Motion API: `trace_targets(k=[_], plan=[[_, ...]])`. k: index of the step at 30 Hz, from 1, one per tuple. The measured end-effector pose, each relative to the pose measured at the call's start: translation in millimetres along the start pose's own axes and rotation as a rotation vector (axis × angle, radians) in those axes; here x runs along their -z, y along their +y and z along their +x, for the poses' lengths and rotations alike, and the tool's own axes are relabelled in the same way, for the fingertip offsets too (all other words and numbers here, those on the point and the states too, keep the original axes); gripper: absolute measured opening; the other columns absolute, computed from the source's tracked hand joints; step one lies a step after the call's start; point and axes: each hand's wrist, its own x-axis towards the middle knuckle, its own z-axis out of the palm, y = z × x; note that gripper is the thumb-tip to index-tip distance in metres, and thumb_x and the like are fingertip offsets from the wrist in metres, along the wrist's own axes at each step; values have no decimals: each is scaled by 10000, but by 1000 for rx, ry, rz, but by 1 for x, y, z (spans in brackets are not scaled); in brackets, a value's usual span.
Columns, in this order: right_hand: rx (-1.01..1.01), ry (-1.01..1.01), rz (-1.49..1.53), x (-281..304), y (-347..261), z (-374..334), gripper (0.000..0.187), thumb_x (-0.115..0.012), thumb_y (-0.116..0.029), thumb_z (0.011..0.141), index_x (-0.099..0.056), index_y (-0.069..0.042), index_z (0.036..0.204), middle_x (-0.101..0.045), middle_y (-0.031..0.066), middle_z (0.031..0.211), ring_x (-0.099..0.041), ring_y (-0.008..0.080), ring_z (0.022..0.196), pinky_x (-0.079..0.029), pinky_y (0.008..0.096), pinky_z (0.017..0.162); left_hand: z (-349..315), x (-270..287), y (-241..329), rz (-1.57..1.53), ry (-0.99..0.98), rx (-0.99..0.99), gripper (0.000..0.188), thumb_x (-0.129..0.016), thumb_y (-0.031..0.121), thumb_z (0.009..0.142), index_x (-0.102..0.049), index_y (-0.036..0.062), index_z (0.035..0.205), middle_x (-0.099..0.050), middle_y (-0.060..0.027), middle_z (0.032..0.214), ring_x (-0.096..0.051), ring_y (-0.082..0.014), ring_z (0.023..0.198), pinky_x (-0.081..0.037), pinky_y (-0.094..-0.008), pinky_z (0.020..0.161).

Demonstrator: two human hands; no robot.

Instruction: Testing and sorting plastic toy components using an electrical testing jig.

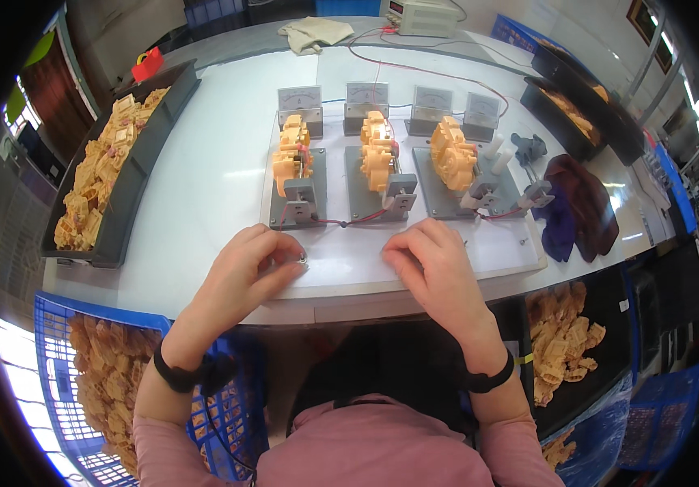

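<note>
My left hand (254,266) is at the front of the white board, its thumb and forefinger pinched around a small shiny metal piece (302,260), too small to name. To its right, my right hand (435,264) is curled with thumb and forefinger together; anything between them is hidden. Beyond the hands stand three grey fixtures, each bearing a yellow-orange plastic gear housing: the left housing (292,156), the middle housing (376,152) and the right housing (453,154). A metal clamp block (300,202) on the left fixture is nearest my left hand.
Several analog meters, including one (299,101), stand behind the fixtures. A long grey bin (114,237) of yellow plastic parts lies left. Dark cloths (581,207) lie right. Below the table edge are a blue crate (104,308) and a black bin (601,390). Wires reach a power supply (424,18).
</note>
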Motion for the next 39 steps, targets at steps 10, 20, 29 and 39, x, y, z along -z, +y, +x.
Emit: trace_targets(k=[10, 20, 29, 39], plan=[[-39, 15, -27, -3, -2, 2, 64, -713, -120, 879, -671, -75, 893, -615, 60, 901, -593, 284, 890, -434, 406, 811, -1, 2, 2, -14, -18, 30, 187, -716, 181, 905, -676, 56, 1039, -594, -80, 922, -582, -227, 884, -481, -332, 779], [-77, -1, -9, -2, -4, 3, 95, -721, -110, 891, -683, -28, 917, -612, 98, 883, -585, 306, 852, -459, 397, 768, -3, 2, 1, -20, -6, 15, 182, -715, 189, 907, -676, 71, 1040, -600, -77, 929, -595, -232, 903, -493, -344, 787], [-45, -6, -23, 2, -5, 0, 88, -718, -75, 886, -684, -22, 948, -617, 102, 895, -596, 281, 849, -486, 366, 764, -3, 3, 2, 3, -10, 22, 166, -716, 184, 904, -677, 78, 1026, -601, -72, 916, -591, -237, 909, -492, -352, 799], [-260, 286, -87, 54, 34, -25, 103, -663, -37, 930, -655, 15, 1019, -620, 118, 946, -620, 246, 873, -494, 342, 794, -2, 1, 1, -22, 11, 12, 162, -721, 163, 896, -674, 71, 1021, -601, -68, 907, -587, -231, 893, -493, -342, 784]])
